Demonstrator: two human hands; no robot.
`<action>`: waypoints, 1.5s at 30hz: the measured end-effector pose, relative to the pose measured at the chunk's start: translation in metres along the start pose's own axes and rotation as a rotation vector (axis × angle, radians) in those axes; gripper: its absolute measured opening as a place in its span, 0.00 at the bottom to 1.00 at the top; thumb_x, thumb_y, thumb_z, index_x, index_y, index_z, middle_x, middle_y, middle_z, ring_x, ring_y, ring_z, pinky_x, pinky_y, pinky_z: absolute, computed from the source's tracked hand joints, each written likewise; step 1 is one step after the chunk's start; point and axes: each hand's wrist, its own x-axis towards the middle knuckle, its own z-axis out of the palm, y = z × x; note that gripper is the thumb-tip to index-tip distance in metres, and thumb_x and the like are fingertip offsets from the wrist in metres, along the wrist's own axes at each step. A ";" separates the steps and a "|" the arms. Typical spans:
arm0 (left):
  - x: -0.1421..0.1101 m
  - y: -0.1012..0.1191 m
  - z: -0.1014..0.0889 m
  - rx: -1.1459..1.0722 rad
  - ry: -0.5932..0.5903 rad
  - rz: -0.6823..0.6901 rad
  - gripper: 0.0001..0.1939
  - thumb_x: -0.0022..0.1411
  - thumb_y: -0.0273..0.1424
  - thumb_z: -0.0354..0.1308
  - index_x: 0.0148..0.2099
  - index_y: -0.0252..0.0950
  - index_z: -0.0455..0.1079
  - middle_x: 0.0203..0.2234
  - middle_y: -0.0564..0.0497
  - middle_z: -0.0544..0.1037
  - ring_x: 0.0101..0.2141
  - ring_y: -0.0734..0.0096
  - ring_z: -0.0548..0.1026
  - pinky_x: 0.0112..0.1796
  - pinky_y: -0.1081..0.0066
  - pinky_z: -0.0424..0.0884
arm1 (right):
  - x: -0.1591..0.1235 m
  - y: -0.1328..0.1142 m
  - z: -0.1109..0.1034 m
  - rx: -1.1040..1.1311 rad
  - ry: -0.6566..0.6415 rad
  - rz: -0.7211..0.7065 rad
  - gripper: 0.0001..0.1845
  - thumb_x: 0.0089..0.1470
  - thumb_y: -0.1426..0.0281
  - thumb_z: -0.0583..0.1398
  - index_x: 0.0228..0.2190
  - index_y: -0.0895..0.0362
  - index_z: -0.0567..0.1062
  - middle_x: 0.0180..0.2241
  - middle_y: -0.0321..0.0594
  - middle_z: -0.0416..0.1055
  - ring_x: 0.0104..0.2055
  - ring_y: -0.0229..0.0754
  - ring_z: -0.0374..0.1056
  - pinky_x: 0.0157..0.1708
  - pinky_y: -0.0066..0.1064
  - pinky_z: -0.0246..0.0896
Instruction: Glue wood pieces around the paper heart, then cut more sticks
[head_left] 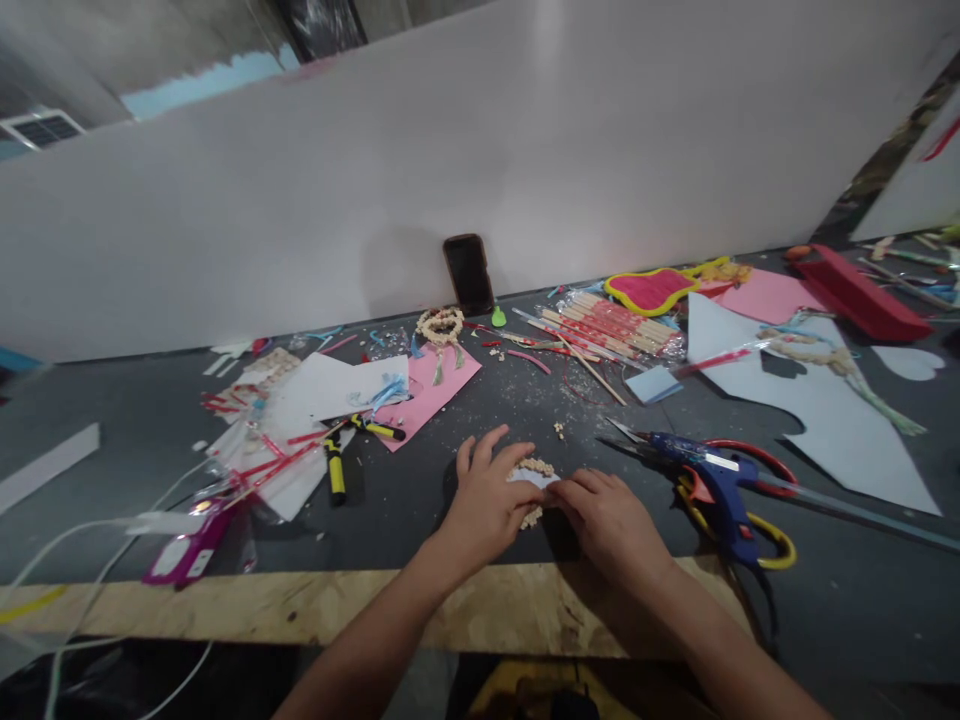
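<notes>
A small white piece (537,478), apparently paper, lies low over the dark table near its front edge. Pale wooden beads (534,466) run along its far edge, and more show at its near side. My left hand (487,500) holds it from the left, thumb across the white surface and the other fingers spread. From the right, my right hand (611,525) has its fingers pinched together at the piece's right edge; anything tiny between the fingertips is hidden. A few loose beads (559,430) sit just beyond the hands.
A blue glue gun (705,480) lies over scissors (776,550) on the right. Yellow-black pliers (336,470), pink card (442,390) and paper scraps are leftward. A beaded bracelet (441,325), a phone (469,272) and wooden sticks (600,325) are farther back.
</notes>
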 end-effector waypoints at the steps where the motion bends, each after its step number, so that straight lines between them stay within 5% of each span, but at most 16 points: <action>1: 0.000 0.000 0.000 -0.002 0.001 -0.002 0.10 0.56 0.30 0.55 0.35 0.52 0.74 0.52 0.55 0.66 0.57 0.54 0.50 0.51 0.43 0.44 | -0.001 0.001 -0.002 0.013 0.005 0.001 0.12 0.56 0.73 0.51 0.36 0.53 0.74 0.31 0.38 0.71 0.35 0.39 0.65 0.35 0.30 0.56; 10: 0.000 -0.001 0.003 -0.019 0.000 -0.009 0.08 0.56 0.30 0.55 0.33 0.48 0.75 0.52 0.53 0.66 0.57 0.54 0.50 0.50 0.44 0.43 | -0.030 0.033 -0.045 0.069 0.285 0.119 0.13 0.56 0.68 0.50 0.40 0.53 0.72 0.38 0.41 0.71 0.37 0.41 0.67 0.36 0.32 0.62; 17: -0.001 0.000 0.002 -0.012 -0.003 -0.023 0.09 0.57 0.31 0.54 0.34 0.50 0.74 0.52 0.55 0.66 0.57 0.55 0.49 0.51 0.46 0.43 | -0.049 0.012 -0.016 0.013 -0.017 -0.046 0.17 0.47 0.79 0.56 0.40 0.54 0.72 0.33 0.41 0.71 0.35 0.43 0.63 0.36 0.35 0.58; 23: -0.002 0.001 0.001 -0.014 -0.015 -0.029 0.09 0.57 0.31 0.54 0.33 0.49 0.75 0.52 0.54 0.66 0.57 0.55 0.49 0.51 0.47 0.42 | -0.038 -0.009 -0.011 -0.056 -0.060 -0.054 0.18 0.44 0.73 0.61 0.41 0.52 0.72 0.33 0.40 0.70 0.34 0.43 0.60 0.32 0.34 0.52; 29: -0.001 0.001 0.002 -0.007 -0.009 -0.026 0.09 0.57 0.31 0.54 0.34 0.49 0.74 0.52 0.55 0.66 0.57 0.55 0.49 0.51 0.47 0.42 | -0.028 -0.005 -0.012 -0.130 0.003 -0.005 0.13 0.53 0.75 0.55 0.41 0.52 0.71 0.32 0.39 0.70 0.35 0.42 0.60 0.33 0.33 0.50; 35: -0.001 0.000 0.002 -0.010 -0.008 -0.022 0.08 0.57 0.31 0.54 0.34 0.49 0.74 0.52 0.54 0.66 0.57 0.55 0.49 0.51 0.46 0.42 | -0.027 -0.004 -0.015 -0.106 0.024 0.019 0.07 0.54 0.70 0.54 0.27 0.54 0.71 0.27 0.38 0.68 0.32 0.41 0.60 0.32 0.32 0.48; 41: -0.001 -0.001 0.003 -0.026 -0.010 -0.018 0.08 0.57 0.30 0.54 0.34 0.48 0.74 0.51 0.54 0.66 0.57 0.54 0.49 0.51 0.46 0.43 | -0.026 0.007 -0.023 -0.038 0.120 0.088 0.11 0.51 0.73 0.52 0.19 0.54 0.62 0.22 0.37 0.64 0.26 0.38 0.59 0.28 0.29 0.51; 45: -0.001 -0.002 0.004 -0.032 -0.005 -0.019 0.08 0.57 0.30 0.55 0.34 0.48 0.74 0.51 0.54 0.67 0.57 0.54 0.50 0.51 0.45 0.43 | -0.029 0.026 -0.047 0.007 0.185 0.174 0.07 0.47 0.73 0.51 0.20 0.53 0.61 0.21 0.35 0.64 0.22 0.36 0.60 0.23 0.27 0.51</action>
